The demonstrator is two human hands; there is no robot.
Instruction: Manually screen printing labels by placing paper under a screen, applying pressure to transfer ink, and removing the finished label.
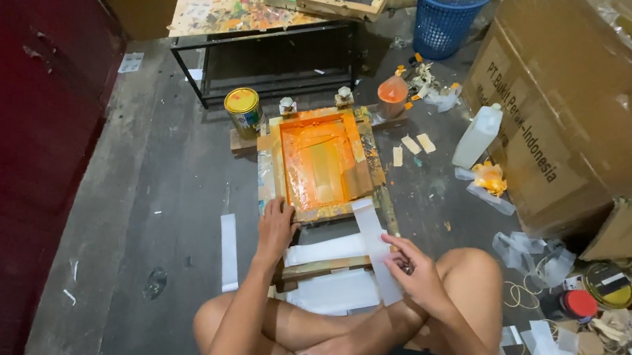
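Orange-inked screen frame [322, 165] lies ahead of my knees; my left hand [275, 231] presses flat, fingers spread, on its near corner, my right hand [417, 268] pinches a white strip [375, 249] beside it. Wet ink could smear that strip.

Count, floor: one wooden printing frame [324, 165] coated orange; one paint tin [245, 112]; one blue basket [450, 10]; one white plastic bottle [477, 136]; two cardboard boxes [578, 90]; one loose white strip [228, 251]; two hands, left [275, 229], right [416, 270].
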